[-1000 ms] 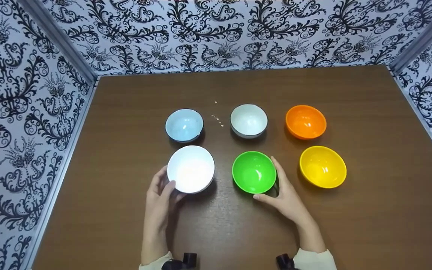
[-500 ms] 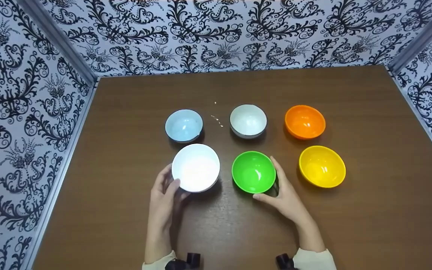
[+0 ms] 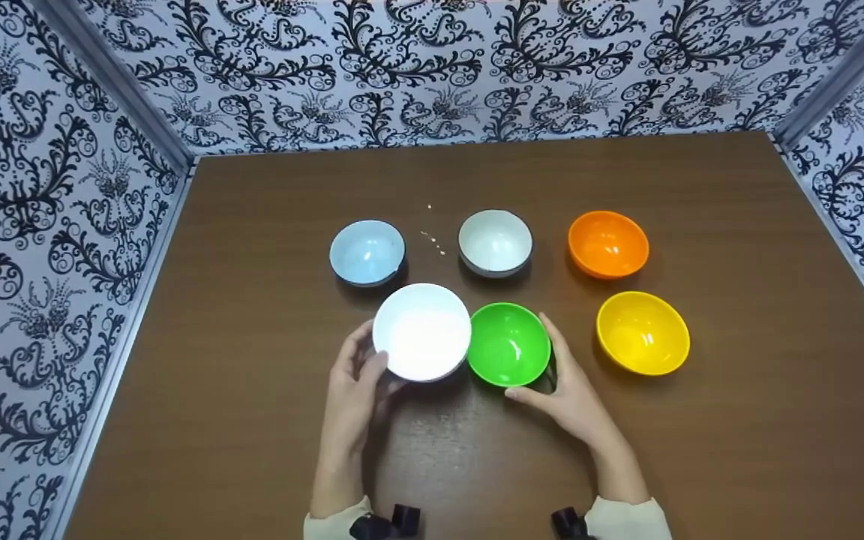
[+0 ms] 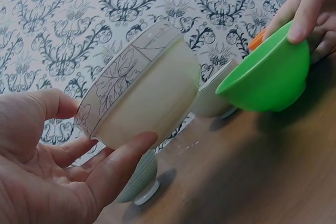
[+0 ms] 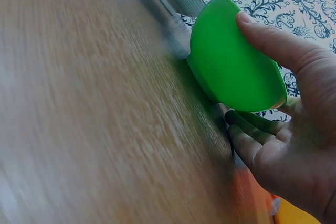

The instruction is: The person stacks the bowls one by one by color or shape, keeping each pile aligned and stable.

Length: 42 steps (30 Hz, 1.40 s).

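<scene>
My left hand grips a white bowl by its left side, thumb at the near rim. The left wrist view shows that bowl raised over the table, with a line-drawn leaf band below its rim. Its right edge overlaps the rim of a green bowl in the head view. My right hand holds the green bowl, thumb on the near rim and fingers along the right side. In the right wrist view the fingers reach under the green bowl's side.
Behind stand a light blue bowl, a pale grey-white bowl and an orange bowl. A yellow bowl is right of my right hand. Small white specks lie on the brown table. Patterned walls border it.
My left hand has carried the white bowl to the right, from apart to overlapping the green bowl's left rim. My right hand and the green bowl have stayed in place.
</scene>
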Tool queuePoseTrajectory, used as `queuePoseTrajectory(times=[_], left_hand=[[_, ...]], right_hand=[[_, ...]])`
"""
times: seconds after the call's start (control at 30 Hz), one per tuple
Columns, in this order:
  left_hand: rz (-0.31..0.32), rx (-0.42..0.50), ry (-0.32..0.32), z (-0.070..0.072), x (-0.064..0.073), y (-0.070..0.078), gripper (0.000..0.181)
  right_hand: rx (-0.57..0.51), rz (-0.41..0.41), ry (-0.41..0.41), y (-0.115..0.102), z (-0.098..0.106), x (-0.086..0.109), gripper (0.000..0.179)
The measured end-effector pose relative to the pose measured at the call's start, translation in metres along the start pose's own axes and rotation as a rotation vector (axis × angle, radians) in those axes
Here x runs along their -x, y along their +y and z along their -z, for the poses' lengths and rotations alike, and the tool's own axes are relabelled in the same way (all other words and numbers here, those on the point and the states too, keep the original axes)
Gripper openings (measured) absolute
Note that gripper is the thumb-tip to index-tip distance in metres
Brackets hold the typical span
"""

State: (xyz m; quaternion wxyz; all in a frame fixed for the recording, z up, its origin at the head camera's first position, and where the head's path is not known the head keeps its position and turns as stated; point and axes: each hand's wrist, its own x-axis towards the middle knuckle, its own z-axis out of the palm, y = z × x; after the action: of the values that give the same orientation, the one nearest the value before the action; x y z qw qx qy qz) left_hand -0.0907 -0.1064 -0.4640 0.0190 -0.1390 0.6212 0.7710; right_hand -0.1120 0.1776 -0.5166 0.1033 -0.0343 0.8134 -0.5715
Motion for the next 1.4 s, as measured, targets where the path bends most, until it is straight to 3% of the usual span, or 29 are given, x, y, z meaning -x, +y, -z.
queuePoseTrajectory(times=[0.37,0.97,1.4], left_hand=[[0.018,-0.013,-0.096,-0.017,-0.002,-0.001,0.051],[-0.018,-0.048,-0.163,-0.037,-0.003,-0.007,0.050],[-0.005,-0.053,-0.170,-0.042,-0.006,-0.010,0.050]], right_hand=[[0.001,-0.015,-0.006,0.000,0.000,0.000,0.115],[0.010,0.006,-0.016,0.001,-0.001,0.000,0.116],[0.026,0.010,-0.020,0.000,0.000,0.000,0.114]])
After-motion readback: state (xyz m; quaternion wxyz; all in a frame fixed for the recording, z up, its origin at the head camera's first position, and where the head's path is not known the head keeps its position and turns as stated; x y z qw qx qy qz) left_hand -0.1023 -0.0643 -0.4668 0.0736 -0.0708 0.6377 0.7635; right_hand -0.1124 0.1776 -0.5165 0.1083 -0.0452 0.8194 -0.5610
